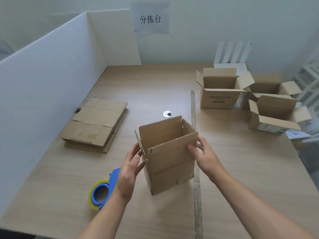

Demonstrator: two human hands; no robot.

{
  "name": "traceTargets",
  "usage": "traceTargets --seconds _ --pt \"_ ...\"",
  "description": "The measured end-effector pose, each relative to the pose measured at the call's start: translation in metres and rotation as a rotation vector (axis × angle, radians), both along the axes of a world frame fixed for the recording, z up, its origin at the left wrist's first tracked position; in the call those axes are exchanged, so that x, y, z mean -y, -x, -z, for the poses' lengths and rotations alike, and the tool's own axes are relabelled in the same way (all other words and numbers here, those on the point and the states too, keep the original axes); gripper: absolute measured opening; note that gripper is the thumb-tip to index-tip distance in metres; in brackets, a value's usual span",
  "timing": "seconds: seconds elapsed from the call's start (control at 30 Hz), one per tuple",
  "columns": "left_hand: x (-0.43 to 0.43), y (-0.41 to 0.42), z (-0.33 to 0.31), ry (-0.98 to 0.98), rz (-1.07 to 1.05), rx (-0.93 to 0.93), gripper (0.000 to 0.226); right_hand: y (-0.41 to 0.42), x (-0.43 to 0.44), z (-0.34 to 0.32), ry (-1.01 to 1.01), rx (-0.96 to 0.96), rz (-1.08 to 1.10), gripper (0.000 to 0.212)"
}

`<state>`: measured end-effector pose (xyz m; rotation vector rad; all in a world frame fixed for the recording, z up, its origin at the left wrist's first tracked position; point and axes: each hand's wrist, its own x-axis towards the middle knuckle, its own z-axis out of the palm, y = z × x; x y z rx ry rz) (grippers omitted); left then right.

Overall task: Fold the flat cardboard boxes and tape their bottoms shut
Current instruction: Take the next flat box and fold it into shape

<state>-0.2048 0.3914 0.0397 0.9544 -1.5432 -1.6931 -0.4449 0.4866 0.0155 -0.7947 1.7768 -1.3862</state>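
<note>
Standing upright on the near middle of the desk (155, 83) is the open cardboard box (170, 157), its upper flaps raised and its hollow inside facing the camera. The left hand (128, 169) lies against the box's left side with a wide grip: the fingers are nearly straight along the left flap and the thumb touches the front left edge. The right hand (206, 154) has a narrow grip on the box's upper right corner, with the thumb pressed on the front face and the fingers curled round the right wall. A blue tape dispenser (101, 192) with a yellowish roll lies on the desk just beside the left wrist, partly hidden by it. Farther left, near the white partition (51, 66), lies a stack of flat cardboard (96, 123). Three folded boxes stand with their flaps open at the far right: the first folded box (219, 94), behind and beside it the second folded box (269, 87), and the third folded box (274, 114) nearer the desk's right edge. A grey strip (194, 114) runs along the desk just right of the held box, and a round grommet (167, 114) sits just behind it. A paper sign (150, 18) hangs on the wall.
</note>
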Motion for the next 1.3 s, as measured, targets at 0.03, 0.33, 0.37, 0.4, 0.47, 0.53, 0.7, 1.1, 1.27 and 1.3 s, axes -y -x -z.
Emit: traceTargets --seconds 0.03,0.33,0.37,0.4,0.47,0.53,0.7,1.1,1.27,1.3 --pt "-0.002 -0.002 0.005 0.023 -0.010 0.012 0.056 0.001 0.001 0.000 0.003 0.023 -0.014 0.055" --pt "-0.003 -0.001 0.014 0.240 -0.063 0.133 0.059 -0.013 -0.006 -0.002 0.074 -0.017 -0.041 0.058" --pt "-0.002 -0.001 0.014 0.257 -0.064 0.160 0.059 -0.014 -0.008 -0.001 0.063 -0.042 -0.047 0.056" --pt "-0.001 -0.002 0.015 0.275 -0.070 0.189 0.060 -0.015 -0.010 0.000 0.048 -0.076 -0.059 0.053" --pt "0.001 -0.006 0.018 0.322 -0.070 0.251 0.058 -0.017 -0.014 0.004 0.036 -0.135 -0.076 0.046" --pt "0.003 -0.012 0.021 0.350 -0.046 0.311 0.056 -0.017 -0.017 0.006 0.041 -0.149 -0.089 0.038" --pt "0.005 -0.024 0.021 0.323 0.013 0.325 0.046 -0.019 -0.019 0.001 0.051 -0.125 -0.124 0.017" --pt "0.015 -0.015 0.024 0.273 -0.073 0.431 0.093 -0.025 -0.009 0.005 -0.046 -0.215 -0.059 0.079" --pt "0.039 -0.012 0.012 0.295 0.058 0.553 0.091 -0.018 -0.004 -0.003 -0.096 -0.337 -0.192 0.086" --pt "0.041 -0.011 0.011 0.299 0.069 0.555 0.083 -0.017 -0.002 -0.004 -0.097 -0.373 -0.206 0.089"
